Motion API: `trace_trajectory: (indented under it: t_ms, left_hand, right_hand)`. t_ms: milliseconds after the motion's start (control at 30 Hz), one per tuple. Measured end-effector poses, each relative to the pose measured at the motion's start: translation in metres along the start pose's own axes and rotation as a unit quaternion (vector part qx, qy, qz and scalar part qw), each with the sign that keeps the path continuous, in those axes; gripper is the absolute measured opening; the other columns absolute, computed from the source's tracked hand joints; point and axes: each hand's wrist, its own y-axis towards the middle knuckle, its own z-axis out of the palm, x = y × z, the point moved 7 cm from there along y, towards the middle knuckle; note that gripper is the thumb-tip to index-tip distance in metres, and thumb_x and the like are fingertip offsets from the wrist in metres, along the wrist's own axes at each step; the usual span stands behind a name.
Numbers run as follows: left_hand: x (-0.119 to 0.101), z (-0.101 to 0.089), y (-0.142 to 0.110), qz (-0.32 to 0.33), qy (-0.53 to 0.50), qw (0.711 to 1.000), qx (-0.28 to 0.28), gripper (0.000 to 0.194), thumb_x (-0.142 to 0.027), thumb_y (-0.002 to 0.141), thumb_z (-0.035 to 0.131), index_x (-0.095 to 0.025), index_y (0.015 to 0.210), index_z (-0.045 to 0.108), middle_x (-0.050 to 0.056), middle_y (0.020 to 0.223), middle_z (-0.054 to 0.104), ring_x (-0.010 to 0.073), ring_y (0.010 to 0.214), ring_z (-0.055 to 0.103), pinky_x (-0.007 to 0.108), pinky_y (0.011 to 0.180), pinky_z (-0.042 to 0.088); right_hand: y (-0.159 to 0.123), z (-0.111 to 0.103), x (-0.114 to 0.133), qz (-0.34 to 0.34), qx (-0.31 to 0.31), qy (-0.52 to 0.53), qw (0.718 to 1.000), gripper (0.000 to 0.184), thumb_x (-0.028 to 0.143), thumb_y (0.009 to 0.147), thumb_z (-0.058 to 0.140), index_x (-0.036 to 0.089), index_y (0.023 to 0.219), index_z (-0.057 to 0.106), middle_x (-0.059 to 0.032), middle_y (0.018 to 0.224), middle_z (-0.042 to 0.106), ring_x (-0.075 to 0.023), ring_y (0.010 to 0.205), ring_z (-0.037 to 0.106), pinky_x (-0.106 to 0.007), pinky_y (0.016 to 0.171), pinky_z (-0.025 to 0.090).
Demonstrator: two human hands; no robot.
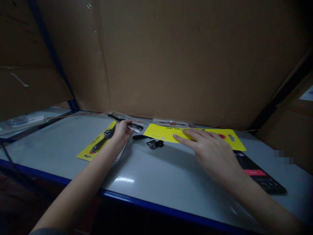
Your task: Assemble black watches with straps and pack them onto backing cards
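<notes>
My left hand [122, 131] is closed on a clear plastic blister pack [133, 125] with a black tool inside, at the far side of the grey table. Just left of it lies a yellow backing card with a black tool [99, 142]. My right hand [210, 150] rests flat, fingers stretched out, on a long yellow card [161, 132]. A small black part [156, 144] and a black stick-shaped piece [140, 137] lie between the two hands.
A second clear pack [171, 123] lies behind the long card by the cardboard wall [186, 58]. A black device with a red strip [259, 174] sits under my right forearm. The table's blue front edge [156, 207] runs below my arms.
</notes>
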Motion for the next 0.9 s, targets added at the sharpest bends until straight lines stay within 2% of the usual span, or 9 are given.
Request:
trace_trajectory:
  t_ms: [233, 467, 633, 800, 900]
  left_hand:
    - [0.003, 0.002, 0.002, 0.010, 0.037, 0.999, 0.026, 0.016, 0.002, 0.071, 0.043, -0.012, 0.074, 0.048, 0.008, 0.064, 0.062, 0.0237, 0.071, 0.068, 0.037, 0.068, 0.055]
    - [0.009, 0.007, -0.005, -0.002, 0.057, 0.997, 0.052, 0.012, -0.001, 0.075, 0.044, -0.011, 0.074, 0.050, 0.014, 0.076, 0.067, 0.0213, 0.077, 0.068, 0.026, 0.063, 0.055]
    - [0.006, 0.008, -0.009, 0.018, 0.066, 0.997, 0.042, 0.013, -0.001, 0.076, 0.045, -0.012, 0.072, 0.049, 0.013, 0.074, 0.067, 0.0208, 0.073, 0.068, 0.028, 0.062, 0.055]
    - [0.001, 0.014, -0.015, 0.033, 0.070, 0.995, 0.060, 0.011, 0.000, 0.075, 0.046, -0.010, 0.073, 0.051, 0.016, 0.076, 0.067, 0.0221, 0.075, 0.068, 0.028, 0.064, 0.055]
    - [0.001, 0.013, -0.017, 0.030, 0.074, 0.996, 0.046, 0.013, 0.002, 0.073, 0.045, -0.009, 0.076, 0.052, 0.014, 0.076, 0.067, 0.0204, 0.073, 0.068, 0.026, 0.063, 0.054]
  right_hand:
    - [0.001, -0.003, -0.002, -0.009, -0.007, -0.011, 1.000, 0.048, 0.004, 0.081, 0.044, 0.033, 0.116, 0.060, -0.0062, 0.116, 0.062, -0.0269, 0.101, 0.058, -0.044, 0.083, 0.044]
    - [0.000, -0.008, -0.003, 0.014, -0.042, -0.008, 0.999, 0.049, 0.003, 0.080, 0.043, 0.030, 0.119, 0.058, -0.0070, 0.119, 0.060, -0.0275, 0.106, 0.055, -0.045, 0.085, 0.043]
    - [-0.001, -0.007, -0.005, 0.022, -0.037, -0.007, 0.999, 0.050, 0.001, 0.078, 0.043, 0.029, 0.116, 0.061, -0.0070, 0.116, 0.062, -0.0276, 0.103, 0.057, -0.044, 0.082, 0.044]
    - [-0.001, -0.008, -0.007, 0.026, -0.052, -0.010, 0.998, 0.050, 0.002, 0.080, 0.041, 0.027, 0.118, 0.059, -0.0074, 0.117, 0.062, -0.0274, 0.107, 0.055, -0.044, 0.081, 0.043]
    - [-0.001, -0.004, -0.009, 0.040, -0.035, -0.018, 0.998, 0.050, 0.003, 0.081, 0.040, 0.029, 0.119, 0.058, -0.0073, 0.118, 0.061, -0.0276, 0.105, 0.056, -0.043, 0.078, 0.044]
